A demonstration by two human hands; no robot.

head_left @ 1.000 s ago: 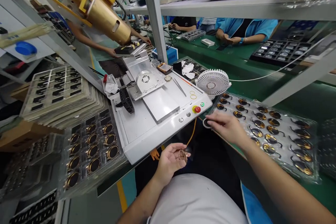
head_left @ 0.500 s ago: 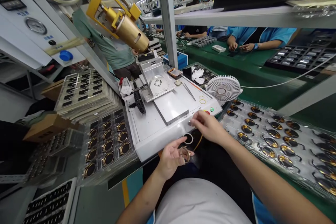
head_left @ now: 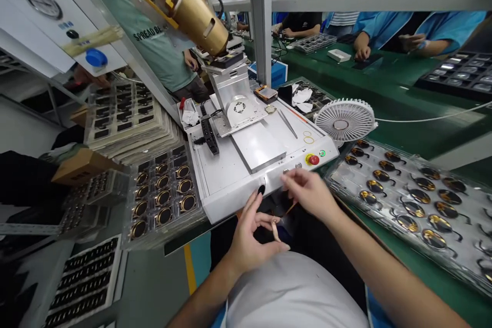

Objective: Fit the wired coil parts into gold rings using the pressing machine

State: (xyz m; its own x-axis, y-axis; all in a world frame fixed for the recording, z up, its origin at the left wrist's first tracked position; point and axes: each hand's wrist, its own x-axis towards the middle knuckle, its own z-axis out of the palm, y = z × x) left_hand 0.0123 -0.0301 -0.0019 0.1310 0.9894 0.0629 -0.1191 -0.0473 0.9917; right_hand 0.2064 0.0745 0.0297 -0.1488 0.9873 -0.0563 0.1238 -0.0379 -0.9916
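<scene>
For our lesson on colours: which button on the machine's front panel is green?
The green button at the right end of the front panel; the red button is beside it, silvery buttons farther left.

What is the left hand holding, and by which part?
A pinkish-gold ring, seen edge-on, in the left hand, held by its rim between thumb and fingers.

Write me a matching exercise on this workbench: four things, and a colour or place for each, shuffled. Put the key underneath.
1. Rose-gold ring
2. Desk fan
3. Mushroom push button
4. Tweezers

A. Red, on a yellow surround
B. Lying on top of the machine base
C. Held in the left hand
D. White, with a round grille

Right pairs: 1-C, 2-D, 3-A, 4-B
</scene>
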